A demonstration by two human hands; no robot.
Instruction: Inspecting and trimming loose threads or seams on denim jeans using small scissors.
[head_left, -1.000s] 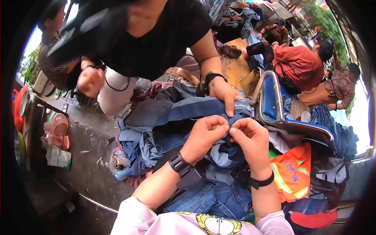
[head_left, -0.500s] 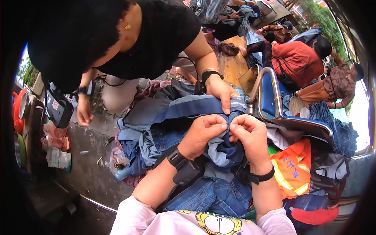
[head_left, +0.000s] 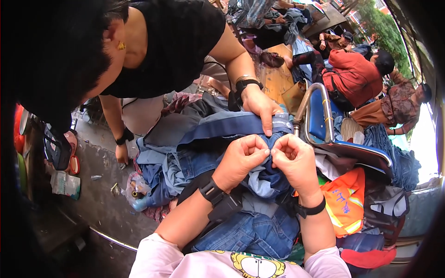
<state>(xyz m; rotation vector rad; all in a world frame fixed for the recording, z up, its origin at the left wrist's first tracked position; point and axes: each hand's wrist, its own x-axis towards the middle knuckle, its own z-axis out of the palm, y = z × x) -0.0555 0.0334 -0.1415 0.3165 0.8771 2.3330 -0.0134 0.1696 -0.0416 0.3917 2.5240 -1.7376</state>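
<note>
My left hand (head_left: 241, 160) and my right hand (head_left: 293, 161) are both fisted, knuckle to knuckle, pinching a fold of blue denim cloth (head_left: 266, 178) on top of a heap of jeans (head_left: 185, 157). Each of my wrists wears a black band. Just beyond my hands, another person's hand (head_left: 261, 107) with a black wristband presses flat on a folded dark blue jeans waistband (head_left: 232, 127). That person, in a black top, leans in from the upper left, and their other hand (head_left: 122, 153) reaches down to the ground at the left.
A blue chair with a metal frame (head_left: 320, 116) stands right of the heap. An orange reflective vest (head_left: 345, 204) lies at lower right. Bottles and a small packet (head_left: 65, 183) sit on the grey ground at left. Several people sit in the background at upper right.
The person in black has bent further down over the heap, filling the upper left. Their far hand dropped to the ground. My hands stay clenched on the denim, almost unmoved.
</note>
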